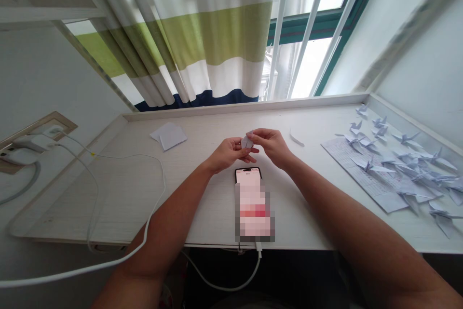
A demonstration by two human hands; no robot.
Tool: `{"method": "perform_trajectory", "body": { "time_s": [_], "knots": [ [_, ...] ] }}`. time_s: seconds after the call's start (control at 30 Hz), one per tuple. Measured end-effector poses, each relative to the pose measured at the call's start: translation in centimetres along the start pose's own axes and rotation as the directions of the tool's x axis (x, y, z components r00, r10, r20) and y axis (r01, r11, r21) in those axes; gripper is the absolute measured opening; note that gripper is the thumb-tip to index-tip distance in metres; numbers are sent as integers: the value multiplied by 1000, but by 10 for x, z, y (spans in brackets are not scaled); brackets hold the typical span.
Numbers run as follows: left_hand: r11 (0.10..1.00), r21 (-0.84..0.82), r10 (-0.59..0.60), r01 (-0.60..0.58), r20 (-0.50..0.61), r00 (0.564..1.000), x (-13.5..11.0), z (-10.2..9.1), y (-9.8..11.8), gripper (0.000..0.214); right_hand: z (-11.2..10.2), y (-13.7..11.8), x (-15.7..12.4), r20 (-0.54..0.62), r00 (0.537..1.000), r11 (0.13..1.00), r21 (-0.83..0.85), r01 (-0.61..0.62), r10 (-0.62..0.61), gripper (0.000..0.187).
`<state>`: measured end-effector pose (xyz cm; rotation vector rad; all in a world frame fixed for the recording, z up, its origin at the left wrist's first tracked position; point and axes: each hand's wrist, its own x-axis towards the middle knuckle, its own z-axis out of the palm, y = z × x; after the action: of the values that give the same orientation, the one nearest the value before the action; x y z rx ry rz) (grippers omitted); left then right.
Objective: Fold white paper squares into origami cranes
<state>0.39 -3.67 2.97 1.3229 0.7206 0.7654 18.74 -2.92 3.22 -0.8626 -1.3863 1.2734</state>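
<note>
Both my hands meet above the middle of the white desk (123, 193) and pinch a small folded piece of white paper (247, 141). My left hand (228, 153) grips it from the left and below, fingers closed. My right hand (272, 145) pinches its top right corner with thumb and forefinger. Just below my hands a phone (253, 203) lies flat on the desk with its screen lit and a white cable plugged into its near end.
Several folded white paper cranes (405, 164) lie on a printed sheet at the right. Square paper sheets (168, 135) sit at the back left, a paper scrap (296, 138) right of my hands. A white charging cable (144, 232) runs from wall plugs (32, 147). Curtain and window stand behind.
</note>
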Motion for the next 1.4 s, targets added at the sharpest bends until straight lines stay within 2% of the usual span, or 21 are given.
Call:
{"method": "perform_trajectory", "body": {
  "time_s": [0.13,0.23,0.33,0.5,0.63,0.77,0.83,0.97,1.17,1.4],
  "knots": [
    [1000,5,-3,3,-17,1000,1,2,0,45,1,2,1,-69,997,999,-37,22,-25,36],
    [998,42,39,-39,-4,999,1,3,1,41,1,4,2,-88,994,996,-58,62,-66,35],
    [994,67,84,-82,-26,996,3,3,0,37,-1,6,3,-66,994,993,-89,82,-88,36],
    [995,5,99,-99,-73,992,5,-1,-2,26,-4,7,3,-2,998,979,-197,61,-63,39],
    [993,88,91,-83,-94,991,3,-1,1,28,-3,8,3,-22,997,984,-162,72,-77,37],
    [977,170,160,-131,-170,972,4,-1,-1,37,1,8,3,-82,996,994,-105,22,-31,40],
    [971,183,187,-153,-183,965,6,-2,-3,39,1,7,2,-68,998,997,-78,8,-14,40],
    [960,253,169,-123,-165,972,6,-6,-5,40,-4,6,3,0,1000,999,-37,19,-19,36],
    [927,369,128,-73,-126,984,3,-11,-1,34,-9,8,5,-95,995,998,-66,11,-17,39],
    [904,427,84,-10,-155,984,4,-17,-1,31,-10,7,6,-70,995,997,-14,-70,68,45]
  ]
}}
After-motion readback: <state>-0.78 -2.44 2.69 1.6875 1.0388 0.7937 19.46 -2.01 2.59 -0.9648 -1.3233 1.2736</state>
